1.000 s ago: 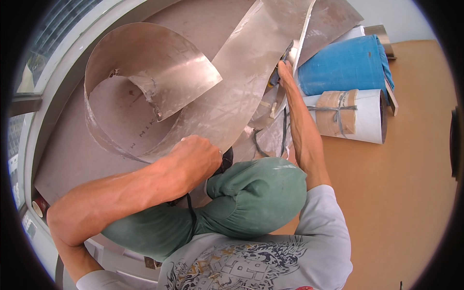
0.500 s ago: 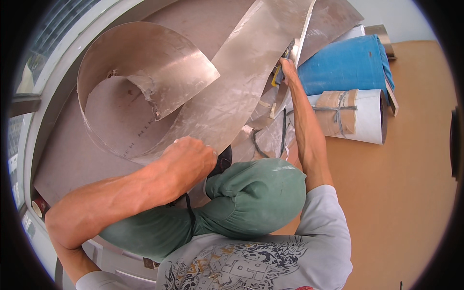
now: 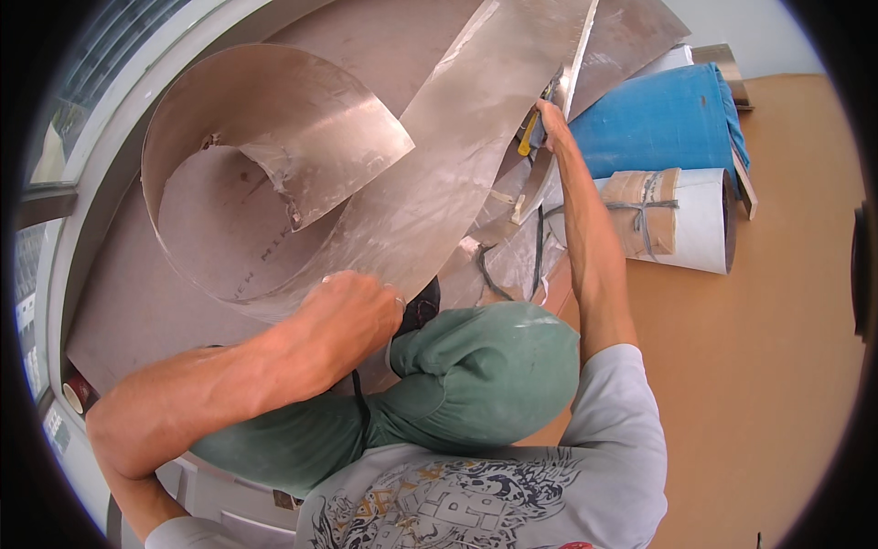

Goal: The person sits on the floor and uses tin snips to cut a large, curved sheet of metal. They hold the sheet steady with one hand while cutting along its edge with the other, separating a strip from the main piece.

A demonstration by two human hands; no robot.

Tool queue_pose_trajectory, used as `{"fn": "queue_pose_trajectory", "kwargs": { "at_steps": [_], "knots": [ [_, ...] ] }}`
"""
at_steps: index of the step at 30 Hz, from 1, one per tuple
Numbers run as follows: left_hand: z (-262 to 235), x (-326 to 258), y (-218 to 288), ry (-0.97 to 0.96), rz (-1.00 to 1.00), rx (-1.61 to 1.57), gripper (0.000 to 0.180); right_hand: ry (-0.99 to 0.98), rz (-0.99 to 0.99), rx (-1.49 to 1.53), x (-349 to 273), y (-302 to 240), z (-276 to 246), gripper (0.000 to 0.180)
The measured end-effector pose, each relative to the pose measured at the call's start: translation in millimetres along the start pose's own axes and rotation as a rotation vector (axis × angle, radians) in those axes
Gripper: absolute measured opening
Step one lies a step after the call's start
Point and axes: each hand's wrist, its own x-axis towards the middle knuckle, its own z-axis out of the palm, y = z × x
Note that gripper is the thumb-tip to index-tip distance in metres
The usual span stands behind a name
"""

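Metal sheet (image 3: 476, 156) between both hands

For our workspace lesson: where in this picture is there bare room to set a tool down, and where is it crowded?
Free: the brown floor right of the white roll and blue roll. Crowded: the curled metal sheet fills the area between the left hand and right hand; loose strips lie beneath the right forearm.

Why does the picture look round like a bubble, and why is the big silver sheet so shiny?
Head view: a fisheye lens bends straight edges and leaves a black ring round the rim. Head view: the curled metal sheet catches daylight and shows soft pale glare. Head view: the left hand pressing on the sheet looks sharp, and the right hand with a yellow tool is small but clear.
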Motion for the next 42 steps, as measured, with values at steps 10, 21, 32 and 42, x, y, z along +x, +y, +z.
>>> {"fn": "queue_pose_trajectory", "kwargs": {
  "at_steps": [10,21,32,42],
  "knots": [
    [-1,2,1,0.027,-0.004,0.009,0.036,0.151,-0.246,-0.022,18,13,-2,0.051],
    [-2,-1,-3,-0.028,-0.026,-0.001,0.037,0.054,-0.096,-0.041,21,0,-12,0.056],
    [-7,-3,-6,-0.045,-0.033,0.004,0.041,-0.006,-0.047,-0.053,28,-6,-17,0.052],
    [-2,-9,-7,-0.076,-0.016,-0.021,0.043,-0.079,0.021,-0.091,53,-10,-22,0.053]
  ]
}}
